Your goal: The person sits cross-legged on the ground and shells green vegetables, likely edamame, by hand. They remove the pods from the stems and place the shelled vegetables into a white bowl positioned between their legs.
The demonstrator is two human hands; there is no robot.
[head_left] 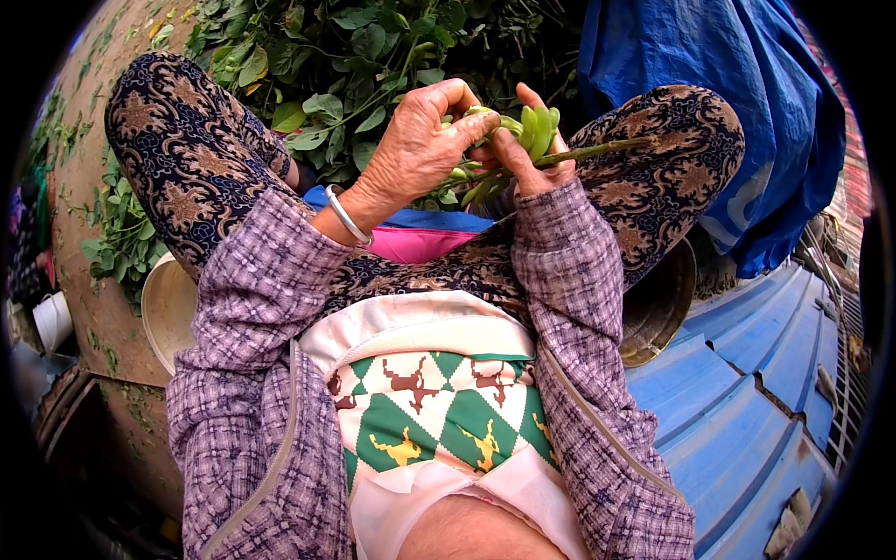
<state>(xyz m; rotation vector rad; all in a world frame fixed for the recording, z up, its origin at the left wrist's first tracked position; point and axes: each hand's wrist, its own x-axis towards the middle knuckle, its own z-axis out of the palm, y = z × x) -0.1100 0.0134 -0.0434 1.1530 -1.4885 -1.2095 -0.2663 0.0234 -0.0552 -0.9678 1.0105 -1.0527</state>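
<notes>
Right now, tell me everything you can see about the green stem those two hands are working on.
The green stem is a fresh plant stalk, smooth and pale green. It lies nearly level above the person's lap, its bare end pointing right over the patterned trouser knee. At its left end sits a cluster of small light green leaves or pods. The left hand pinches that cluster from above, while the right hand holds the stalk from below. More cut shoots hang under the hands.

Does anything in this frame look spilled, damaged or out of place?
Only a little. Loose green leaves lie scattered over the ground at the person's left, away from the main leafy pile. Otherwise nothing stands out: the left hand and right hand together hold a green stem over the lap.
</notes>
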